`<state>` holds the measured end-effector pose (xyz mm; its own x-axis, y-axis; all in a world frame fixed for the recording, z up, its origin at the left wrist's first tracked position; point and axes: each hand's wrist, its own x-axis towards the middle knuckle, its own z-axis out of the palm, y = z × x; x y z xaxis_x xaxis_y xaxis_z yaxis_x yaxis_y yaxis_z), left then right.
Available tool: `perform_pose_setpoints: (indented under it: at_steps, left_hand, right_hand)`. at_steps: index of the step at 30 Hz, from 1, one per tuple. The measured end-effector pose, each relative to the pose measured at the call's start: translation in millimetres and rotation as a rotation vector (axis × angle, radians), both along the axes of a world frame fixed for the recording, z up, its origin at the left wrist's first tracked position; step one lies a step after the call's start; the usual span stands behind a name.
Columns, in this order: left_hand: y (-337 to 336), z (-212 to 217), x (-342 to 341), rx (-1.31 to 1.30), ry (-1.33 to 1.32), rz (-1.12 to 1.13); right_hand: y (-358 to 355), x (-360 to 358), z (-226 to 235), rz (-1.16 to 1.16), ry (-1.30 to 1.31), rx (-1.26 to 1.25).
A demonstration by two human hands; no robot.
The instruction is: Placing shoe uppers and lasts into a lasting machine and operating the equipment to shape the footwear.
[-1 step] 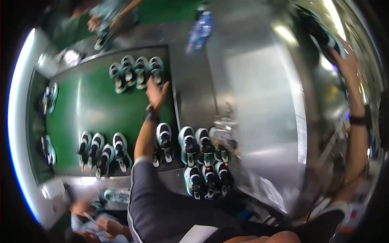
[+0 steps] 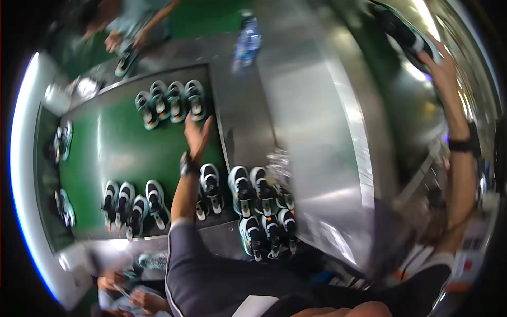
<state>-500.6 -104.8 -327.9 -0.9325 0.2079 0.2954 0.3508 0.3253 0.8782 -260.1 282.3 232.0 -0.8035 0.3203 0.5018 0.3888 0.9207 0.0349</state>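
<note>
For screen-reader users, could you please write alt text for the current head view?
The right hand, at right, holds a dark sneaker; the open left hand is near four sneakers on a green surface, with more sneakers nearby.

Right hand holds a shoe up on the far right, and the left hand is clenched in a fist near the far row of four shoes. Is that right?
Not quite: the left hand is not clenched. The head view shows it open near the far row of four shoes. The right hand does hold a shoe up on the far right.
</note>
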Motion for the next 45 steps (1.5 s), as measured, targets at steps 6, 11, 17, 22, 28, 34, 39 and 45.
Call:
perform_pose_setpoints:
  at_steps: [6, 11, 17, 22, 28, 34, 39, 45]
  left_hand:
    - [-87.2, 128.9, 256.6, 0.225, -0.755, -0.560]
    - [-43.1, 262.2, 402.5, 0.659, -1.226, -1.397]
    - [35.4, 367.6, 543.4, 0.496, -1.737, -1.802]
    - [6.4, 386.8, 677.9, 0.102, -1.634, -2.341]
    - [-53.0, 364.6, 866.3, 0.079, -1.419, -2.280]
    - [-132.0, 347.5, 1023.5, -0.081, -0.624, -2.583]
    - [-146.3, 312.2, 1159.5, -0.519, -0.682, -2.722]
    - [-139.8, 231.0, 1363.7, -0.270, -0.188, -2.550]
  right_hand:
    - [-101.4, 127.4, 46.0, 0.097, 0.522, -0.138]
    - [-180.6, 287.1, 46.3, 0.083, 1.114, -0.521]
    - [-290.8, 486.4, -15.6, -0.139, 0.938, -0.530]
    - [-397.7, 621.1, -90.0, -0.605, 0.975, -0.650]
    - [-566.1, 751.0, -165.9, -0.750, 1.477, -0.627]
    - [-661.5, 846.0, -224.0, -1.150, 1.767, -0.151]
    - [-740.1, 920.2, -242.9, -1.512, 1.882, 0.014]
    - [-791.6, 967.8, -231.4, -1.792, 1.787, 0.264]
